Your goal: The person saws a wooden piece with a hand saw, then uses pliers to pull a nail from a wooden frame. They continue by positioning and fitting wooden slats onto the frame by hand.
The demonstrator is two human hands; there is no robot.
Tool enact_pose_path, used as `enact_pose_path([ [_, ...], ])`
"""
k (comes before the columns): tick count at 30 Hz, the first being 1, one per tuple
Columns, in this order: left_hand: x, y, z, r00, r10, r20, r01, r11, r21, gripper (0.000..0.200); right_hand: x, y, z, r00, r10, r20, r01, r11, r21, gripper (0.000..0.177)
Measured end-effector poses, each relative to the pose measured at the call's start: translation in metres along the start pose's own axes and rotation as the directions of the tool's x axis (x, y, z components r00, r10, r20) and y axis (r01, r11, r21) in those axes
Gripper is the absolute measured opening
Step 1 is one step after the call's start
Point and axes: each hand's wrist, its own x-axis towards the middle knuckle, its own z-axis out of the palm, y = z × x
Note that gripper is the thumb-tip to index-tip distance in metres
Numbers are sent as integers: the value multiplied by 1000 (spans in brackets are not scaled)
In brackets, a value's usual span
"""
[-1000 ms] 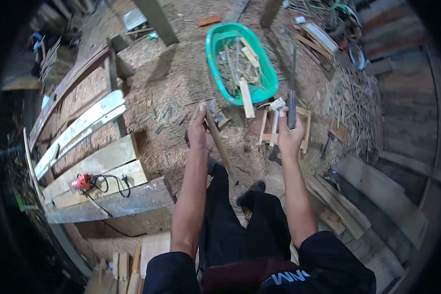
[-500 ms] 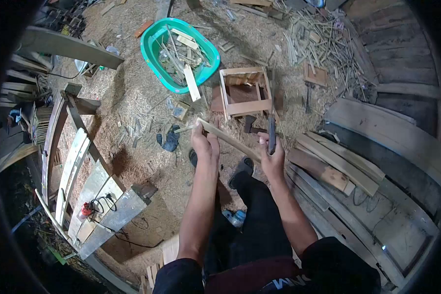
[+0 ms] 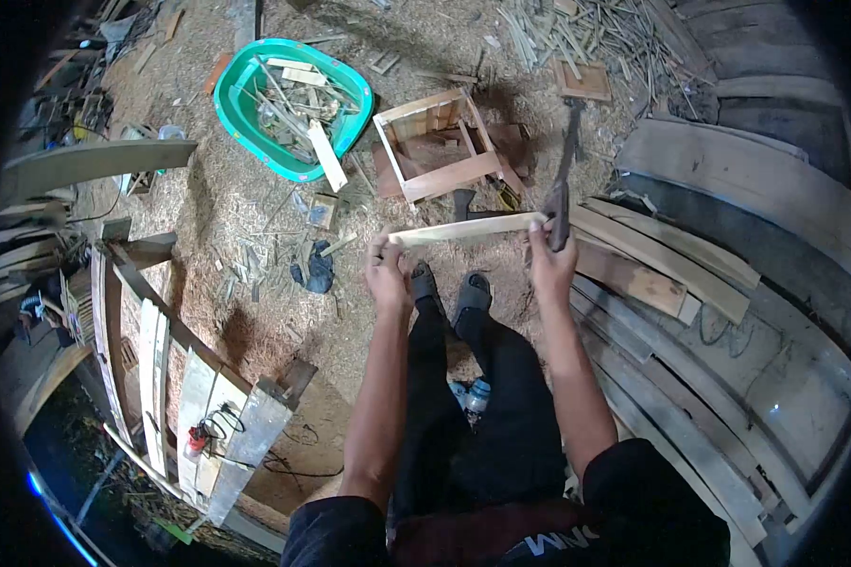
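My left hand [image 3: 388,274] is closed on the left end of a thin, pale wooden strip [image 3: 468,230], held nearly level in front of me. The fingers of my right hand [image 3: 550,260] wrap round the dark handle of what looks like a hand saw [image 3: 567,161], its narrow blade pointing away from me. My right thumb rests against the strip's right end. Just beyond the strip lies an axe or hatchet head [image 3: 463,202], partly hidden. Past it stands a small wooden frame [image 3: 454,178], like a stool or box, on a reddish-brown board.
A green plastic tub [image 3: 225,113] of wood scraps stands at the upper left. Long planks [image 3: 671,255] are stacked on the right. To the left is a workbench [image 3: 255,430] with a red corded tool [image 3: 197,439]. Shavings and a dark cloth [image 3: 320,269] lie on the ground.
The wooden strip has swung from slanting down to the right to nearly level. My right hand has moved right and up with the saw, which now leans rightward. The view has shifted right.
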Motion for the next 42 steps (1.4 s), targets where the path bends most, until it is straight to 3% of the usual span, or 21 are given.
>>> enact_pose_path([
  [2, 6, -1, -12, 974, -80, 214, -6, 927, 376, 20, 22, 3, -7, 1000, -16, -16, 16, 1000, -4, 19],
  [3, 15, 4, -15, 897, -157, 413, -151, 769, 621, 19, 31, 8, -12, 999, -25, -24, 25, 1000, -9, 19],
  [6, 18, -10, 7, 709, -459, 536, -383, 388, 838, 21, 54, 46, -26, 998, -55, -27, 52, 995, -81, 20],
  [7, 29, -44, 2, 634, -323, 703, -538, 469, 701, 26, 56, 55, -29, 1000, 9, -26, -10, 1000, -29, 21],
  [10, 25, -94, 29, 613, -497, 614, -299, 573, 763, 22, 63, 92, -40, 994, 108, -4, -108, 993, -53, 21],
  [11, 33, -118, 31, 530, -527, 664, -340, 585, 736, 20, 71, 130, -47, 997, 72, -18, -72, 997, 8, 21],
  [12, 41, -146, 30, 564, -507, 652, -302, 608, 734, 19, 78, 155, -52, 998, 60, -17, -60, 998, 6, 23],
  [14, 52, -204, 27, 620, -485, 616, -217, 649, 730, 17, 87, 171, -61, 999, -43, -17, 35, 932, -360, 27],
  [18, 95, -296, 14, 801, -372, 469, -280, 461, 842, 16, 126, 270, -93, 986, 113, 122, -31, 846, -532, 43],
  [19, 109, -314, 13, 792, -302, 530, -344, 496, 797, 17, 134, 300, -94, 990, 0, 144, 91, 778, -621, 48],
  [22, 141, -339, 20, 776, -283, 563, -443, 390, 807, 17, 161, 363, -110, 962, 73, 262, 187, 524, -831, 50],
  [23, 150, -345, 24, 775, -242, 584, -469, 401, 787, 17, 170, 385, -111, 972, 69, 227, 152, 549, -822, 54],
  [26, 195, -372, 28, 748, -197, 633, -495, 470, 731, 18, 206, 463, -118, 953, -149, 263, 293, 240, -925, 48],
  [30, 251, -407, 34, 707, -143, 693, -574, 456, 680, 24, 247, 466, -116, 965, -34, 261, 259, 283, -923, 45],
  [31, 260, -408, 41, 748, -359, 558, -402, 424, 812, 28, 256, 471, -114, 962, 22, 273, 257, 279, -925, 40],
  [34, 293, -449, 48, 629, -69, 775, -633, 534, 561, 26, 286, 468, -106, 929, 138, 344, 309, 224, -924, 31],
  [36, 314, -464, 55, 568, -56, 821, -673, 543, 502, 27, 292, 450, -101, 887, 187, 422, 403, 133, -906, 34],
  [37, 314, -462, 70, 549, -38, 835, -678, 564, 472, 28, 296, 446, -101, 859, 49, 509, 505, 78, -860, 31],
  [39, 297, -432, 99, 567, -137, 812, -552, 669, 498, 26, 320, 430, -99, 875, 3, 485, 475, 190, -859, 30],
  [41, 322, -435, 115, 437, -187, 880, -420, 823, 383, 22, 354, 420, -102, 861, -122, 493, 507, 281, -815, 30],
  [42, 331, -435, 124, 369, -200, 908, -335, 882, 331, 21, 357, 404, -100, 894, -178, 411, 437, 547, -714, 30],
])
